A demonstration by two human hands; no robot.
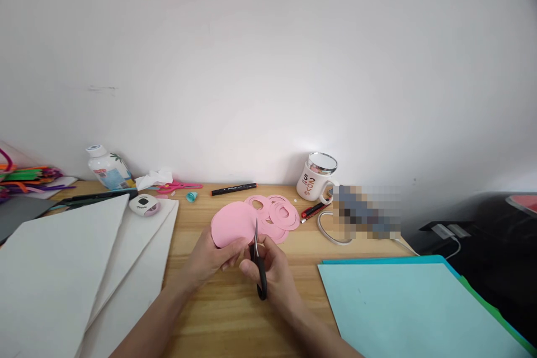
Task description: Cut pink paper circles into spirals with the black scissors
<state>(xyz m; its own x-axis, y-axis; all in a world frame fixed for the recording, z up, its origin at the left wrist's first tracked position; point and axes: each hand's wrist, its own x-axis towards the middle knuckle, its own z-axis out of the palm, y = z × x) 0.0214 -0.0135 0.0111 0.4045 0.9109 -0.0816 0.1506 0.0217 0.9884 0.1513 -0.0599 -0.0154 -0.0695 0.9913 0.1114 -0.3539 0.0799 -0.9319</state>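
A round piece of pink paper (232,224) is held up over the wooden table (210,319), pinched at its lower edge by my left hand (213,254). My right hand (272,268) is closed around the black handles of a pair of scissors (260,277). Their blades point away from me and meet the right edge of the round paper; how far they are spread is hard to see. Just behind lie several pink paper rings (285,213) with holes in their middles, partly overlapping one another and partly covered by the held paper.
White boards (54,274) are stacked on the left beside a white oval device (145,205), a bottle (109,168) and pink scissors (180,185). A black marker (234,189) and a mug (318,176) stand or lie near the wall. Light-blue sheets (411,302) cover the right front.
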